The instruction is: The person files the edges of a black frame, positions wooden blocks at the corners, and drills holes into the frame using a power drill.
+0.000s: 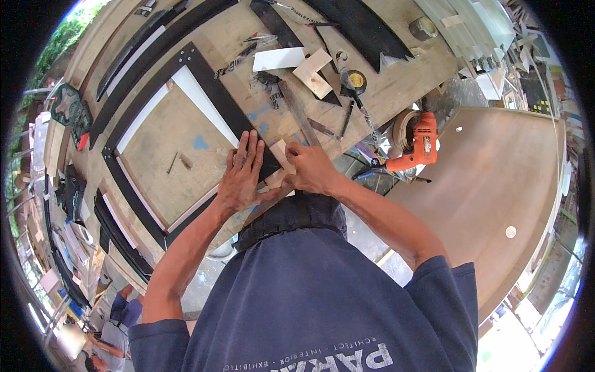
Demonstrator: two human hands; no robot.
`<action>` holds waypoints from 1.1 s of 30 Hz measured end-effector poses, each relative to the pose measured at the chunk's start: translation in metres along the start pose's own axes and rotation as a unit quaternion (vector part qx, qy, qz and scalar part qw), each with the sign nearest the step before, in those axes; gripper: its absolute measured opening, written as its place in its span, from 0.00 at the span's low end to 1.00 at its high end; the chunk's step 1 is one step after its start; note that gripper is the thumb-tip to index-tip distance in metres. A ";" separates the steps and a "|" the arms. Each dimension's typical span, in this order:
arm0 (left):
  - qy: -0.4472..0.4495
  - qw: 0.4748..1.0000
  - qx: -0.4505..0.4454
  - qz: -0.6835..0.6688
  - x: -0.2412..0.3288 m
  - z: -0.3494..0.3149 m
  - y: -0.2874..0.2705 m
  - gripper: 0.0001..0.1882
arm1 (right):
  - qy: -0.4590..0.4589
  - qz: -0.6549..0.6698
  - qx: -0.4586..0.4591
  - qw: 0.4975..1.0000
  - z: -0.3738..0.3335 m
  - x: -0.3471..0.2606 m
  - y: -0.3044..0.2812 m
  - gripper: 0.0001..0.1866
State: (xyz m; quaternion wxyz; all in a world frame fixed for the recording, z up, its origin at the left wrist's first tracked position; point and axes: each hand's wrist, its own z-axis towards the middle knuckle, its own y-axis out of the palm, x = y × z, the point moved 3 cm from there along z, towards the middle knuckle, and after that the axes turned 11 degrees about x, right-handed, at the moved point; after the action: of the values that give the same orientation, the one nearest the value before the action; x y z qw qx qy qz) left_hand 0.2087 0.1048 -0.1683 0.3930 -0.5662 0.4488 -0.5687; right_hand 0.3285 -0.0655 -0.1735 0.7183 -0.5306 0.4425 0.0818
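Observation:
A black rectangular frame (pixel 209 87) lies on the plywood workbench (pixel 180 133), its corner closest to my body. My left hand (pixel 240 180) rests on that corner with the fingers stretched flat over the black wood. At the same corner, my right hand (pixel 310 167) pinches a small pale L-shaped wooden piece (pixel 281 152) against the frame's edge. Part of this piece is hidden under my right fingers. Farther up the bench, a similar L-shaped wooden piece (pixel 313 74) lies beside a white strip (pixel 279 59).
A tape measure (pixel 357 81) and a hammer-like tool (pixel 297 111) lie on the bench. An orange power drill (pixel 424 144) sits off its right edge, near a large brown panel (pixel 483 180). More black frame parts (pixel 161 38) lie left. Another person (pixel 114 338) is at lower left.

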 end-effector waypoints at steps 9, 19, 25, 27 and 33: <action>-0.018 0.999 0.038 0.009 0.001 0.000 -0.003 0.65 | -0.014 -0.030 0.033 0.999 -0.011 -0.007 -0.002 0.30; -0.033 0.980 0.192 -0.048 -0.014 -0.021 -0.019 0.44 | 0.017 -0.078 0.009 0.997 -0.019 -0.014 -0.013 0.47; -0.036 0.991 0.120 -0.045 -0.021 -0.016 -0.020 0.39 | 0.012 -0.068 -0.008 0.998 -0.012 -0.017 -0.017 0.46; -0.014 0.996 0.074 -0.037 -0.021 -0.011 -0.016 0.39 | 0.010 -0.066 -0.013 0.998 -0.009 -0.015 -0.014 0.45; -0.006 0.991 0.109 -0.073 -0.022 -0.011 -0.004 0.39 | -0.041 -0.058 0.022 0.997 -0.007 -0.008 -0.003 0.42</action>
State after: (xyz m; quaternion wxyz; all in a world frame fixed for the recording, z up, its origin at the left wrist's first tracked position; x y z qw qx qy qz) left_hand 0.1994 0.1281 -0.1705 0.4123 -0.5550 0.3395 -0.6378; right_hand 0.3217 -0.0699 -0.1658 0.7509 -0.5357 0.3828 0.0514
